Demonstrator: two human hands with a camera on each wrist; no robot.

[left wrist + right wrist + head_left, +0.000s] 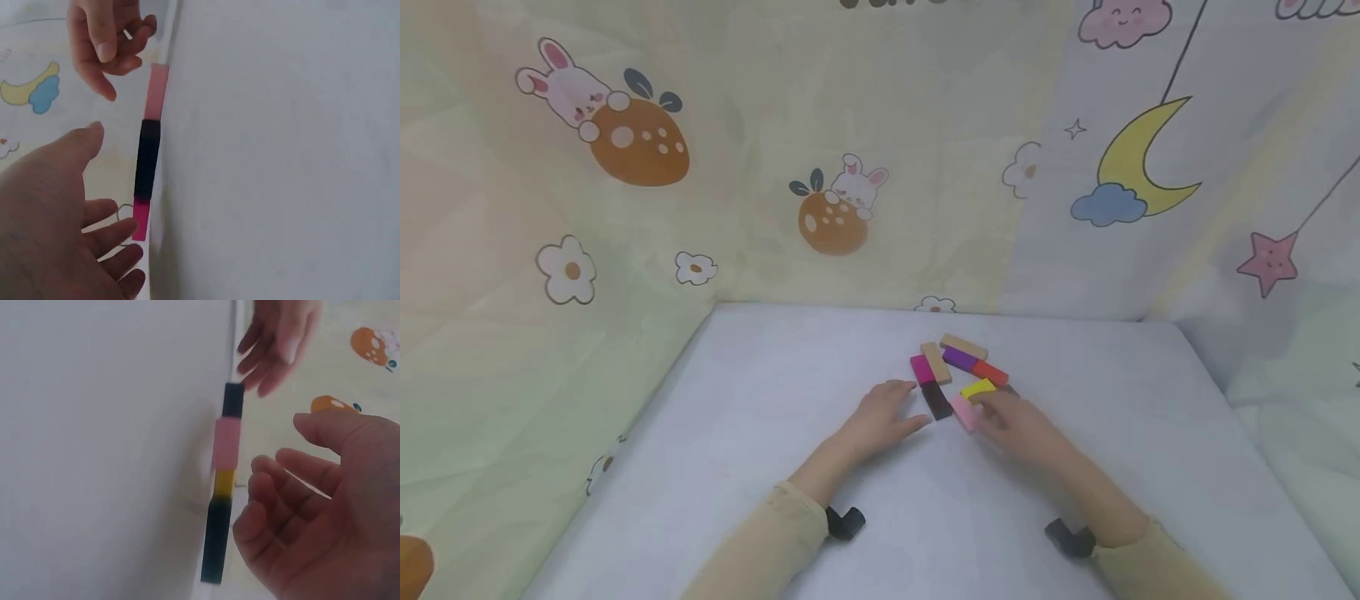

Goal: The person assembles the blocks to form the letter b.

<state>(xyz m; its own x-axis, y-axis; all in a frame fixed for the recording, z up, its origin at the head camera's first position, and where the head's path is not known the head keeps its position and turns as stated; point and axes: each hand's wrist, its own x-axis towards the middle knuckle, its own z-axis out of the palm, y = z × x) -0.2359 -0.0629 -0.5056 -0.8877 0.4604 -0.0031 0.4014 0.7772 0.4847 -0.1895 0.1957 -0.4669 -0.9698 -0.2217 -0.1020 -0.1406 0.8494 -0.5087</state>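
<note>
Several small coloured blocks lie in a loose ring on the white tabletop in the head view. My left hand is at the ring's left side with its fingers spread, beside the black block and the magenta block. Nothing is held in it. My right hand is at the right side by the pink block and the yellow block. The right wrist view shows its fingers loosely bent with no block between them. A dark block is partly hidden behind that hand in the head view.
Farther back in the ring are two plain wooden blocks, one upright-angled and one at the rear, plus a purple block and a red-orange block. A printed cloth hangs behind the table.
</note>
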